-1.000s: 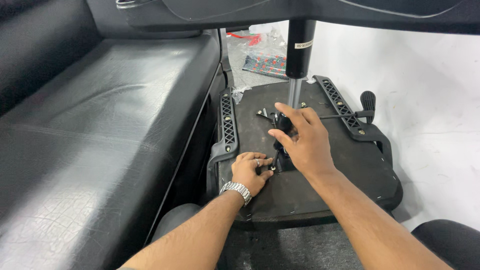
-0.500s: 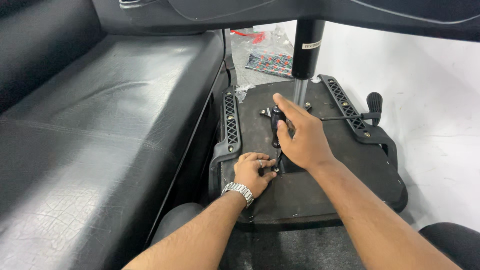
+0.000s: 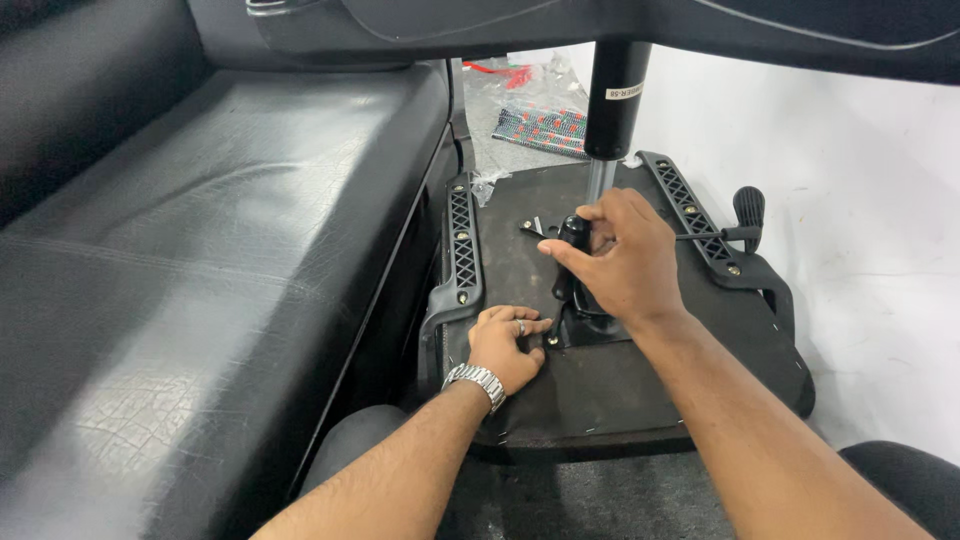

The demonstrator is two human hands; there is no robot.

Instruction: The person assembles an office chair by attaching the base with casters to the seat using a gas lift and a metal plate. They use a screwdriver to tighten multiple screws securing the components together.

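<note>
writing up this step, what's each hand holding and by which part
Right hand grips the screwdriver by its black handle. Left hand holds nothing, fingertips pressed by the tip.

My right hand (image 3: 615, 262) covers most of the screwdriver (image 3: 572, 240); only the top of its black handle shows, and its shaft nearly vanishes under my palm. The screw at its tip (image 3: 550, 340) is too small to make out. My left hand (image 3: 505, 345) hides the plate edge beneath it. The gas cylinder (image 3: 615, 95) runs up behind the dark panel above.
</note>
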